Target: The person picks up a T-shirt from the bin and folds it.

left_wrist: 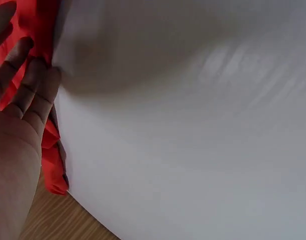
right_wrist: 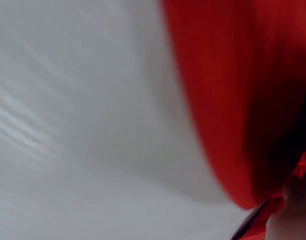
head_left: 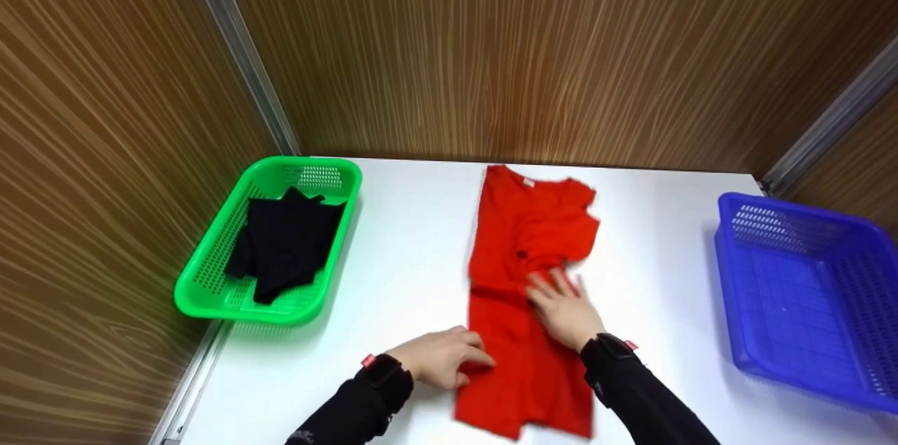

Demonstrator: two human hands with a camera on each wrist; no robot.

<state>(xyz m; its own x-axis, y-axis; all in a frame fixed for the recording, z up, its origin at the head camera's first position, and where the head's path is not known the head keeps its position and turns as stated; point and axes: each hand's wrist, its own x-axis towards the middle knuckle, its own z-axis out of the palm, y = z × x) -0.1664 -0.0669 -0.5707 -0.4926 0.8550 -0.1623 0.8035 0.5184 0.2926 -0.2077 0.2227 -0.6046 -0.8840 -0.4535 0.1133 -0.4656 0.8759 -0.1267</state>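
Note:
A red shirt [head_left: 501, 333] lies lengthwise on the white table, its neckline with a small white label toward the back wall. Its left part is folded in along a straight edge, and its right side is bunched near the middle. My left hand [head_left: 445, 359] rests at the shirt's lower left edge, fingers loosely bent over the cloth; the left wrist view shows those fingers [left_wrist: 40, 95] against the red fabric. Fingers spread, my right hand [head_left: 567, 311] lies over the middle right of the shirt, slightly blurred. In the right wrist view, red cloth [right_wrist: 228, 100] hides most of that hand.
A green basket [head_left: 184, 294] with black folded clothes [head_left: 287, 241] in it stands at the left of the table [head_left: 414, 234]. At the right is a blue basket [head_left: 793, 319]. Wood-grain panels [head_left: 449, 52] enclose the back and both sides.

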